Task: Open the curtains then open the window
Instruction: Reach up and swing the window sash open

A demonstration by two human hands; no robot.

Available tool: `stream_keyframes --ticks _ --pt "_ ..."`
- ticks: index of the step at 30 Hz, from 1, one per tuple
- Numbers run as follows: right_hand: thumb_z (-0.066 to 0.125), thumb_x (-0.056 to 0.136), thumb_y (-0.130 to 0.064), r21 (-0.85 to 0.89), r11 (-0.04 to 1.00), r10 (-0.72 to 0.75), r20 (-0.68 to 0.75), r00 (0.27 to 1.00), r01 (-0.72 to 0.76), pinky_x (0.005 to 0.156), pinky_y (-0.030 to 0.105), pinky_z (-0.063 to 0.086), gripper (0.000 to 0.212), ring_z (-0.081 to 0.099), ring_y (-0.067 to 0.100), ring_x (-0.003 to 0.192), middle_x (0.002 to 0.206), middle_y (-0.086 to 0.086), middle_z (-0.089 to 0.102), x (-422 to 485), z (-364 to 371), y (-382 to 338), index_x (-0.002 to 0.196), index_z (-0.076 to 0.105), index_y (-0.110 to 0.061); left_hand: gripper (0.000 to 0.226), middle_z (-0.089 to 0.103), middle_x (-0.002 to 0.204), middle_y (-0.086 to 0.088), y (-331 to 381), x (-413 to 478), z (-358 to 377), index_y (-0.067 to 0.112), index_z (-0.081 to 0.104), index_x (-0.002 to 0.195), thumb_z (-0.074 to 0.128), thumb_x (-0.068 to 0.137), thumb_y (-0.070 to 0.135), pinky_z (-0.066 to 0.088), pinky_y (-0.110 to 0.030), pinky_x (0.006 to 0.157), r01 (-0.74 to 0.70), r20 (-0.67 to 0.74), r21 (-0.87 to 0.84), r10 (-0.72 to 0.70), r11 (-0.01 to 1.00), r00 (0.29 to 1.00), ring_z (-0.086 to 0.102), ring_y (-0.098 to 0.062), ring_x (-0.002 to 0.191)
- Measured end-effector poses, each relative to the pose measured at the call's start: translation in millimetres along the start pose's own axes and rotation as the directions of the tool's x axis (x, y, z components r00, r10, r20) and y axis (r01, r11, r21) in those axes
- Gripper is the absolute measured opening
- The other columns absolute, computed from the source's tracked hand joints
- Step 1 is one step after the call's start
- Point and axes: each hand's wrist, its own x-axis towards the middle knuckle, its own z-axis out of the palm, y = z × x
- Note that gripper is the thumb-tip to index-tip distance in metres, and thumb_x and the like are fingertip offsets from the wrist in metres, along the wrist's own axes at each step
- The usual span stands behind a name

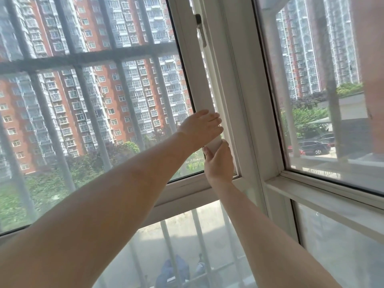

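Note:
The white-framed window sash (pixel 187 65) fills the left half of the view, with a grey mesh over its glass. Its right upright stands a narrow gap away from the fixed white mullion (pixel 241 84). My left hand (pixel 202 127) curls its fingers around that upright's edge, low down. Just beneath it, my right hand (pixel 219 162) grips the same upright from below, thumb on the near face. A white window handle (pixel 202 36) with a dark fitting above it sits high on the upright. No curtain hangs over the glass; a blurred pinkish strip (pixel 373 75) at the far right edge could be one.
A fixed pane (pixel 315 90) lies to the right of the mullion, with frosted lower panes (pixel 187 242) under the sill rail. Outside are grey security bars (pixel 87 57), red apartment blocks, trees and parked cars.

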Motion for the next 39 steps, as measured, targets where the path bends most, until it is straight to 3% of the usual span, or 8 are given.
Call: stream_keyframes --ticks 6,16,26,33,39 --pt "0.06 0.096 -0.038 -0.02 0.999 -0.032 -0.007 0.999 0.032 0.075 0.025 0.036 0.049 0.061 0.027 0.11 0.12 0.008 0.062 -8 5 -4 0.131 0.048 -0.006 0.058 0.027 0.164 -0.004 0 -7 1 0.019 0.036 0.151 0.058 0.098 0.013 0.015 -0.042 0.125 0.038 -0.018 -0.06 -0.039 0.997 0.999 0.017 -0.023 0.154" --pt "0.061 0.095 -0.04 -0.024 1.0 -0.016 0.036 0.999 0.017 0.084 0.037 0.051 0.054 0.063 0.028 0.111 0.122 0.008 0.062 -33 19 -25 0.133 0.046 -0.005 0.056 0.026 0.165 -0.005 -11 -45 12 0.018 0.037 0.151 0.057 0.099 0.012 0.011 -0.042 0.127 0.038 -0.034 -0.08 -0.041 0.996 0.999 0.018 -0.024 0.155" --pt "0.063 0.094 -0.038 -0.02 0.999 0.032 0.071 0.997 -0.031 0.081 0.035 0.048 0.054 0.063 0.03 0.111 0.123 0.009 0.063 -57 36 -51 0.136 0.044 -0.009 0.054 0.035 0.161 -0.004 -23 -79 20 0.017 0.045 0.145 0.065 0.095 0.013 0.016 -0.043 0.125 0.058 -0.021 -0.112 -0.06 0.992 0.998 0.024 -0.024 0.152" --pt "0.062 0.094 -0.04 -0.034 0.997 0.069 0.094 0.993 -0.066 0.079 0.04 0.05 0.051 0.065 0.032 0.106 0.119 0.01 0.064 -68 44 -61 0.13 0.044 -0.009 0.058 0.033 0.162 -0.002 -31 -94 27 0.021 0.043 0.148 0.067 0.094 0.017 0.016 -0.042 0.126 0.061 -0.018 -0.155 -0.065 0.986 0.998 0.022 -0.022 0.153" --pt "0.064 0.093 -0.038 -0.007 0.996 0.09 0.104 0.99 -0.09 0.072 0.035 0.044 0.048 0.065 0.034 0.104 0.117 0.01 0.064 -80 54 -70 0.127 0.046 -0.009 0.055 0.032 0.163 -0.001 -36 -108 34 0.022 0.045 0.147 0.064 0.096 0.017 0.015 -0.042 0.126 0.063 -0.019 -0.164 -0.067 0.984 0.998 0.021 -0.021 0.154"
